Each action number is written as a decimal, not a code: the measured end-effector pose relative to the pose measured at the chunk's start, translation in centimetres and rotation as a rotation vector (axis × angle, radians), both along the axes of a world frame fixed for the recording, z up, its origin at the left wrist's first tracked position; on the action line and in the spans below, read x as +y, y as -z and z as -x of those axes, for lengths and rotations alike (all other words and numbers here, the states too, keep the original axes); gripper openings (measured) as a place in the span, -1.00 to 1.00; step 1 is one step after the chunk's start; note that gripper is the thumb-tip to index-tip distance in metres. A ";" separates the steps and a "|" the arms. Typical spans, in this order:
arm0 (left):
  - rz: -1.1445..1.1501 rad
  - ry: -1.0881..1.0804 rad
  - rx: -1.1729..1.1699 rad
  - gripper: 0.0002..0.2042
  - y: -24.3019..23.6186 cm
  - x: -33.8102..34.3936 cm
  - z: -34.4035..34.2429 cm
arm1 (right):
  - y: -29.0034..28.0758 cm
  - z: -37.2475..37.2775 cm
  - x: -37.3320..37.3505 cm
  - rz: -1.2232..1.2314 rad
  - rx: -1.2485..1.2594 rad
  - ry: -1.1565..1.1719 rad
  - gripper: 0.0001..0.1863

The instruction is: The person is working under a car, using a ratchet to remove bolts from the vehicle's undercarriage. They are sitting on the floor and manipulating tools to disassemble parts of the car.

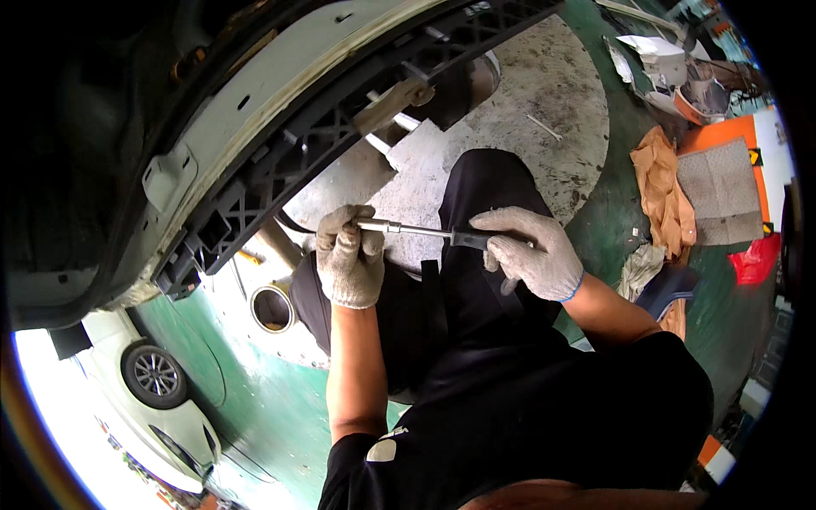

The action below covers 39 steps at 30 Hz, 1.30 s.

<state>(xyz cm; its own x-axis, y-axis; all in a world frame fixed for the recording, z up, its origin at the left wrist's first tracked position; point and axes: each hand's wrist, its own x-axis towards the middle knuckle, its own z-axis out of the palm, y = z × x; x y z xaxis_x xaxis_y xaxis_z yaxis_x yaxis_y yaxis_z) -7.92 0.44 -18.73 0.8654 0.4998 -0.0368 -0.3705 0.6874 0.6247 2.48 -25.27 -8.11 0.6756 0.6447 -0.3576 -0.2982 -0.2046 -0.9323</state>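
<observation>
Silver and black, a tool [416, 229], perhaps a screwdriver, is gripped by the left hand [350, 265] and right hand [537, 253].

The gloved left hand [348, 265] is curled closed atop its far-pointing forearm [357, 365], while the gloved right hand [544, 253] reaches leftward, partly curled.
</observation>
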 end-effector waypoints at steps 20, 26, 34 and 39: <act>0.207 0.226 -0.146 -0.72 -11.2 -3.5 -10.4 | -3.9 1.3 1.5 -0.018 -0.941 0.204 -0.54; 0.132 0.271 -0.192 -0.74 -11.1 -2.8 -10.4 | -5.1 2.2 2.3 0.049 -0.974 0.192 -0.54; 0.195 0.348 -0.293 -0.68 -11.3 -4.3 -10.4 | -8.4 4.2 3.6 -0.546 0.372 0.406 -0.46; 0.340 0.379 -0.264 -0.73 -11.0 -4.1 -10.4 | -8.2 4.5 2.9 -0.389 0.096 0.282 -0.38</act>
